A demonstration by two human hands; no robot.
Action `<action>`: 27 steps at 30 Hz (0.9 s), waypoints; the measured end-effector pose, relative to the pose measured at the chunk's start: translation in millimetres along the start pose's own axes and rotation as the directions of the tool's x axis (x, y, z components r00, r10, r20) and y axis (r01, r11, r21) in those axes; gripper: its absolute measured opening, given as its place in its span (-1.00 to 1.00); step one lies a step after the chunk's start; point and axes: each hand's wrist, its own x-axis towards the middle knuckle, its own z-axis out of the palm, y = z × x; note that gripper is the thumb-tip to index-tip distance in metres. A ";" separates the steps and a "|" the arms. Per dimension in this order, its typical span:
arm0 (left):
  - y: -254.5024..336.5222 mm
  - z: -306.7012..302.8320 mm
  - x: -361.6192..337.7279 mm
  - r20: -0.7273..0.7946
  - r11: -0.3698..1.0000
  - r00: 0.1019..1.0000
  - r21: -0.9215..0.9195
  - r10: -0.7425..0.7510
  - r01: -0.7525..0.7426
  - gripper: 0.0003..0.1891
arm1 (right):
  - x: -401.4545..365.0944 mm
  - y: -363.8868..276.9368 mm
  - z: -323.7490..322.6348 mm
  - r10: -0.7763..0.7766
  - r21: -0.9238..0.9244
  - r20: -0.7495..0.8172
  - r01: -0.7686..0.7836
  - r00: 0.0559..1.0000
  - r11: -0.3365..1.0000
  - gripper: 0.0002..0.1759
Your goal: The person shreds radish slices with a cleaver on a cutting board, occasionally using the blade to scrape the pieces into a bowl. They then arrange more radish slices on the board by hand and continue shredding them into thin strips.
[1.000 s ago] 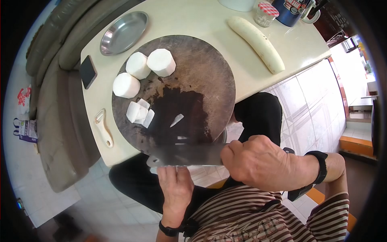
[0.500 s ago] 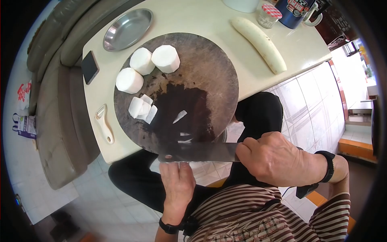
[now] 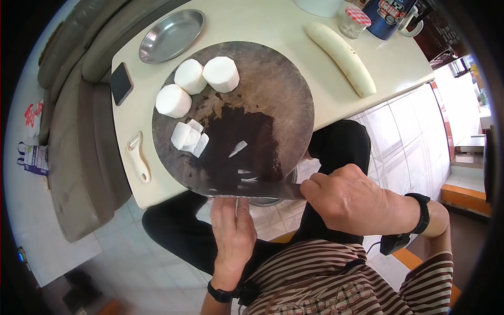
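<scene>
My right hand (image 3: 349, 202) is closed around the handle of a kitchen knife with a broad dark blade (image 3: 275, 190). The blade points left, across the near rim of a round cutting board (image 3: 286, 105). My left hand (image 3: 234, 236) has its fingers stretched out, with the tips at the blade's near edge; whether they touch the metal is hard to see. Three thick peeled daikon chunks (image 3: 221, 74) stand at the board's far left. Below them lies a small pile of white slices (image 3: 185, 136). Thin white scraps (image 3: 239, 148) rest on the board's wet, dark patch.
On the table (image 3: 273, 21) are an oval metal dish (image 3: 172, 35), a phone (image 3: 121, 83), a peeler (image 3: 138, 160), a whole daikon (image 3: 341, 59), a jar with a checked lid (image 3: 355, 22) and a blue mug (image 3: 386, 16). A metal basin (image 3: 265, 201) shows partly beneath the board.
Both hands and the knife have shifted slightly up toward the board, and the blade has tilted. More of the basin below shows. The daikon pieces keep their places on the board.
</scene>
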 end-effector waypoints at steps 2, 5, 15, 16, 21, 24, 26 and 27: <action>-1.2 1.5 -3.4 0.001 1.000 1.000 -0.012 -0.008 0.008 -0.70 | -3.6 0.5 -3.6 -0.003 0.001 0.047 0.003 0.999 1.000 -0.81; -0.8 1.2 -2.4 0.004 1.000 1.000 -0.022 -0.017 0.017 -0.70 | -6.7 1.4 -8.3 -0.017 0.026 0.017 0.016 1.000 1.000 -0.79; 1.5 -1.0 1.0 0.008 1.000 1.000 0.005 -0.022 0.022 -0.64 | 6.2 9.6 -9.4 -0.055 0.057 0.024 0.054 0.998 0.997 -0.87; 1.5 -0.1 1.2 0.008 1.000 1.000 0.006 -0.018 0.018 -0.64 | 8.6 7.2 -8.9 -0.060 0.033 0.036 0.059 0.998 0.998 -0.87; -0.2 -4.0 4.5 -0.016 1.000 1.000 -0.002 0.008 -0.008 -0.65 | 9.1 -11.7 -1.8 -0.075 -0.183 0.067 0.086 0.995 0.979 -0.88; -2.7 -6.4 -0.7 0.038 0.997 0.999 -0.065 -0.030 0.032 -0.64 | -2.0 -3.1 -1.1 -0.044 -0.025 -0.007 0.044 0.999 0.999 -0.83; -3.8 -10.9 3.0 0.046 0.992 0.997 -0.109 -0.061 0.066 -0.60 | -11.7 3.4 3.0 -0.002 0.009 -0.009 0.002 1.000 1.000 -0.80; -3.9 -13.9 8.4 0.057 0.982 0.995 -0.162 -0.087 0.095 -0.56 | -17.3 7.1 7.5 0.052 0.042 -0.006 -0.051 0.999 0.998 -0.78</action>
